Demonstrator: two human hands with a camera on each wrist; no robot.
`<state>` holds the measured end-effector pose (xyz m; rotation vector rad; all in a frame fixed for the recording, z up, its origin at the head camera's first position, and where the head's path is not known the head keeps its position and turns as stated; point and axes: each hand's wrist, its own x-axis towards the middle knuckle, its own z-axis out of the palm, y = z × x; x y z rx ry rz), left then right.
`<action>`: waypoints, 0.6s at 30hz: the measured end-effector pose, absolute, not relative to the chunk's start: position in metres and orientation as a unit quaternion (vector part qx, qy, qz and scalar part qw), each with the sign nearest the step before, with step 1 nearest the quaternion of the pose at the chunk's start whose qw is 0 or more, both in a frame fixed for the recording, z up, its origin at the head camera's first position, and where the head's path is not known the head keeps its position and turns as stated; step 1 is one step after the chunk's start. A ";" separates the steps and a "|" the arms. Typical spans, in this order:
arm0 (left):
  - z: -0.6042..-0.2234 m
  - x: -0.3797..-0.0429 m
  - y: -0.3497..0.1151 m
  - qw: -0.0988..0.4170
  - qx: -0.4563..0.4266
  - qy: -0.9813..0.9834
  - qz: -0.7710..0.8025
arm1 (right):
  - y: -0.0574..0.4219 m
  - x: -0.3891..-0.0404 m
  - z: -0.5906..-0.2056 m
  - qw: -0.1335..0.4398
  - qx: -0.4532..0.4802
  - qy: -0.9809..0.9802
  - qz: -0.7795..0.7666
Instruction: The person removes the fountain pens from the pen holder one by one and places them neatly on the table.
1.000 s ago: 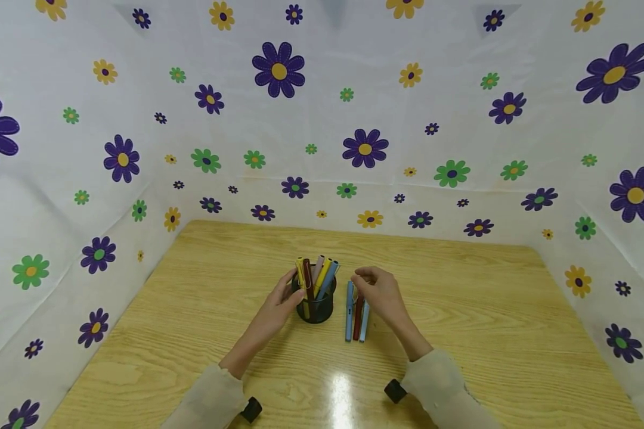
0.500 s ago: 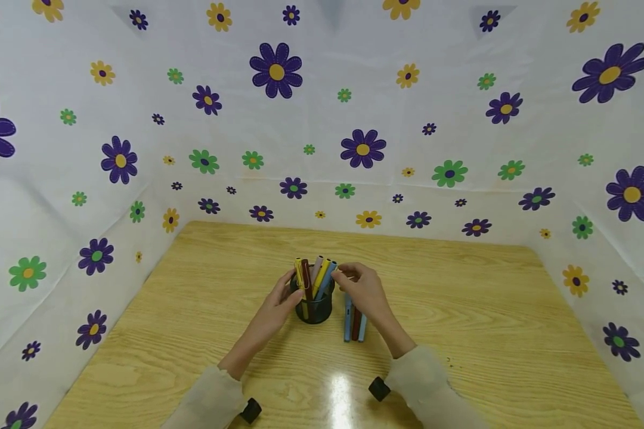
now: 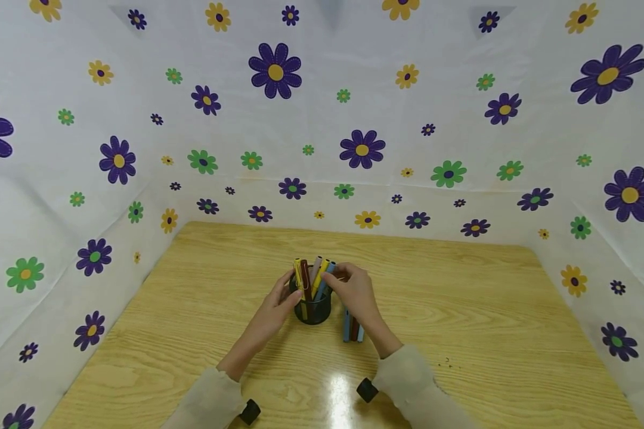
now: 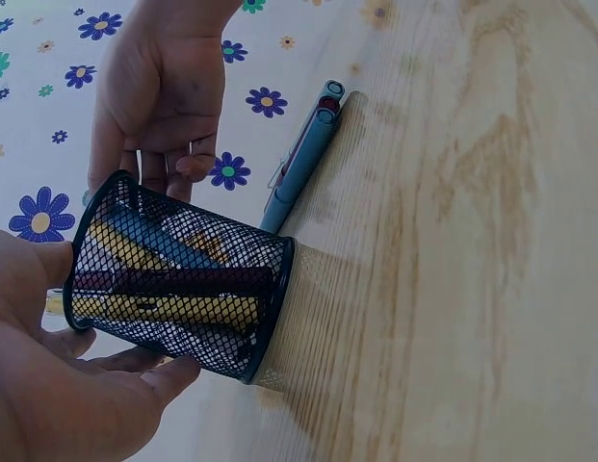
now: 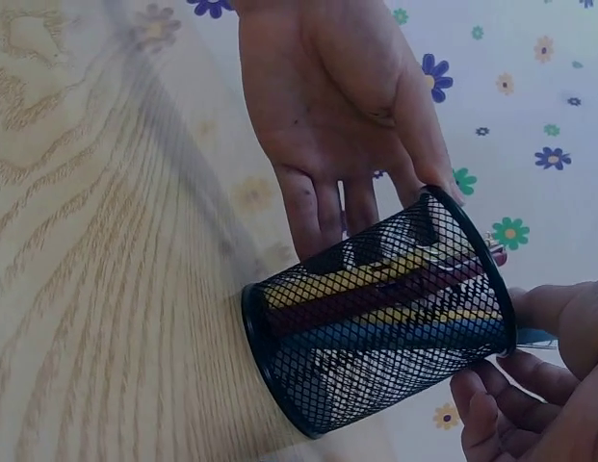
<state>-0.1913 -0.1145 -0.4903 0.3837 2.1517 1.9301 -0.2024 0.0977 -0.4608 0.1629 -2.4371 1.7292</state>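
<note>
A black mesh pen cup (image 3: 312, 313) stands upright on the table, holding yellow, dark red (image 3: 306, 279), pale pink and blue pens. My left hand (image 3: 268, 319) grips it from the left, thumb in front and fingers behind. At the cup's right rim, my right hand (image 3: 357, 296) pinches the upper end of the blue pen (image 3: 326, 281) between thumb and fingers; its grip is partly hidden. In the right wrist view, the blue pen (image 5: 537, 337) shows between that thumb and fingers. Beside the cup lie a blue pen (image 3: 346, 329), a dark red one and a light blue one, partly covered by my right hand.
The wooden table (image 3: 461, 298) is enclosed by a white cloth (image 3: 322, 119) printed with flowers on the back and both sides. Black wrist devices sit at the left cuff (image 3: 250, 411) and right cuff (image 3: 367, 390).
My right hand has moved left from above the loose pens to the cup's right rim and the blue pen there. The left hand keeps its hold on the cup.
</note>
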 end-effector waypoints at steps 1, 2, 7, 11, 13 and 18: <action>-0.490 -0.191 -0.114 0.113 0.130 0.733 0.658 | 0.097 -0.202 -0.461 0.078 0.054 -0.812 0.575; -0.490 -0.191 -0.115 0.114 0.130 0.732 0.659 | 0.096 -0.203 -0.462 0.083 0.055 -0.812 0.575; -0.490 -0.192 -0.114 0.111 0.126 0.734 0.658 | 0.095 -0.204 -0.464 0.095 0.057 -0.810 0.577; -0.489 -0.192 -0.114 0.109 0.125 0.735 0.657 | 0.095 -0.206 -0.465 0.097 0.060 -0.808 0.578; -0.489 -0.191 -0.114 0.110 0.126 0.736 0.656 | 0.095 -0.207 -0.464 0.094 0.057 -0.809 0.578; -0.490 -0.191 -0.115 0.111 0.129 0.734 0.657 | 0.095 -0.209 -0.460 0.093 0.042 -0.806 0.582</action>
